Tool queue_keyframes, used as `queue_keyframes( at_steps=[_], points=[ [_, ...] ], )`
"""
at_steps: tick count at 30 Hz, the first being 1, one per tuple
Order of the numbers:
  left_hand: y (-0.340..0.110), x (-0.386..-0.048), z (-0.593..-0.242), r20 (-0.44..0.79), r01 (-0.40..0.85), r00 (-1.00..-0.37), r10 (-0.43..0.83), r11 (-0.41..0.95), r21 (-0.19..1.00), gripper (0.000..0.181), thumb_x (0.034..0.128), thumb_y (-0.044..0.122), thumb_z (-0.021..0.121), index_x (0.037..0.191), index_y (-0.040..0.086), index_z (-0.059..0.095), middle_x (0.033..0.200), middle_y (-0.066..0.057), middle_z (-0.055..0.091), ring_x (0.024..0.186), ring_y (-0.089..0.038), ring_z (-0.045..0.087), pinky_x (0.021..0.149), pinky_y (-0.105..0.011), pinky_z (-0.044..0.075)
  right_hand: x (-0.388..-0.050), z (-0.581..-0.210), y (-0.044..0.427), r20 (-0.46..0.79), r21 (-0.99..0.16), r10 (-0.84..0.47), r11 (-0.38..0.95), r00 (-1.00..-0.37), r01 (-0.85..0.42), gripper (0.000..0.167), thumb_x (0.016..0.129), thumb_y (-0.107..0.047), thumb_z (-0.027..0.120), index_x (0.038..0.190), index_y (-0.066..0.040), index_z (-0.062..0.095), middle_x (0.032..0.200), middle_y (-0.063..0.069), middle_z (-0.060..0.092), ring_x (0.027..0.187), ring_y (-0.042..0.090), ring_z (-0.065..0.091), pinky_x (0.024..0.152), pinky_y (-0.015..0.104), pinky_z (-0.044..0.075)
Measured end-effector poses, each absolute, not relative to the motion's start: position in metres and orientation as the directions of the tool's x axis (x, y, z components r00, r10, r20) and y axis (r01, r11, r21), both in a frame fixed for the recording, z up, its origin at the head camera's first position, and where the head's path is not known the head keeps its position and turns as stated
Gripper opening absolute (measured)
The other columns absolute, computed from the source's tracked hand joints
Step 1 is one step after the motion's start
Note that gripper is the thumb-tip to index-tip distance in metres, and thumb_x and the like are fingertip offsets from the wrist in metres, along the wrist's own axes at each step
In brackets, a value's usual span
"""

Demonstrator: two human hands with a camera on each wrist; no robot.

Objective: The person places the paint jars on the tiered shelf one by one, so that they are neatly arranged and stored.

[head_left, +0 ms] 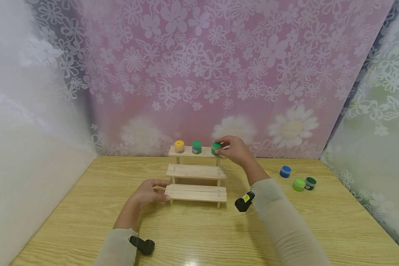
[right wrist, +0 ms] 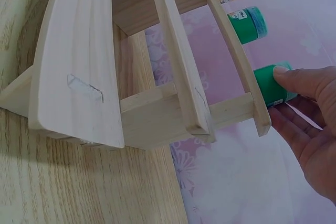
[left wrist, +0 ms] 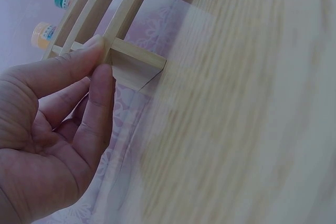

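A three-tier wooden stand [head_left: 196,171] is on the table. My left hand [head_left: 149,193] pinches the left end of its lowest shelf [head_left: 195,193] between thumb and fingers, as the left wrist view shows too. At the top shelf's right end, my right hand [head_left: 236,150] holds a green paint jar [right wrist: 268,86] by its sides; in the right wrist view the jar's base meets the shelf. Along the same shelf stand a yellow paint jar [head_left: 179,146] at the left and another green paint jar [head_left: 196,147] in the middle.
To the right on the table [head_left: 199,236] are a blue jar [head_left: 285,171], a light green jar [head_left: 298,184] and a dark green jar [head_left: 310,183]. Something yellow is mostly hidden behind my right forearm. A flowered pink cloth [head_left: 199,74] hangs behind the stand.
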State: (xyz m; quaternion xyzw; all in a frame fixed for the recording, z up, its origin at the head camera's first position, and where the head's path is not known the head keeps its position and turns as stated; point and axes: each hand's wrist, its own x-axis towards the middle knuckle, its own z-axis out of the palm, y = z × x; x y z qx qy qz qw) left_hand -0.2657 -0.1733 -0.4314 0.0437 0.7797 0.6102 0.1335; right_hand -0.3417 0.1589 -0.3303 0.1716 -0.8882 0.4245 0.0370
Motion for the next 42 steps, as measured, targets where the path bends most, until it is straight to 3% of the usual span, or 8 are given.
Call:
queue_keyframes(
  at_steps=[7, 16, 27, 42],
  points=[
    [-0.174, -0.266, -0.432, -0.155, -0.100, -0.961, 0.231, 0.234, 0.967, 0.054, 0.0761, -0.001, 0.081, 0.127, 0.005, 0.065, 0.134, -0.019, 0.053, 0.108, -0.030, 0.060, 0.078, -0.039, 0.055, -0.338, -0.331, 0.159, 0.230, -0.763, -0.238, 0.558, -0.944, -0.326, 0.040, 0.089, -0.016, 0.073, 0.128, -0.009, 0.063, 0.123, 0.012, 0.057, 0.110, 0.032, 0.060, 0.082, 0.041, 0.054],
    [-0.175, -0.264, -0.431, -0.151, -0.088, -0.957, 0.246, 0.248, 0.965, 0.054, 0.0775, 0.001, 0.081, 0.129, 0.004, 0.064, 0.144, -0.024, 0.043, 0.117, -0.037, 0.055, 0.080, -0.040, 0.055, -0.330, -0.332, 0.164, 0.320, -0.742, -0.209, 0.552, -0.924, -0.381, 0.037, 0.089, -0.013, 0.073, 0.125, -0.006, 0.064, 0.125, 0.014, 0.055, 0.109, 0.034, 0.059, 0.085, 0.042, 0.054],
    [-0.174, -0.267, -0.434, -0.152, -0.095, -0.960, 0.234, 0.240, 0.966, 0.053, 0.0770, 0.001, 0.081, 0.127, 0.006, 0.065, 0.140, -0.021, 0.048, 0.113, -0.033, 0.059, 0.080, -0.040, 0.055, -0.318, -0.334, 0.177, 0.413, -0.711, -0.222, 0.527, -0.883, -0.465, 0.033, 0.089, -0.010, 0.073, 0.120, -0.004, 0.066, 0.122, 0.019, 0.057, 0.107, 0.031, 0.058, 0.088, 0.043, 0.052],
    [-0.174, -0.267, -0.434, -0.158, -0.101, -0.957, 0.241, 0.234, 0.967, 0.053, 0.0775, 0.000, 0.080, 0.128, 0.006, 0.065, 0.139, -0.021, 0.049, 0.116, -0.036, 0.056, 0.080, -0.040, 0.055, -0.302, -0.345, 0.196, 0.423, -0.715, -0.212, 0.519, -0.881, -0.469, 0.034, 0.089, -0.015, 0.074, 0.121, -0.007, 0.065, 0.119, 0.014, 0.057, 0.108, 0.034, 0.058, 0.088, 0.046, 0.052]
  ],
)
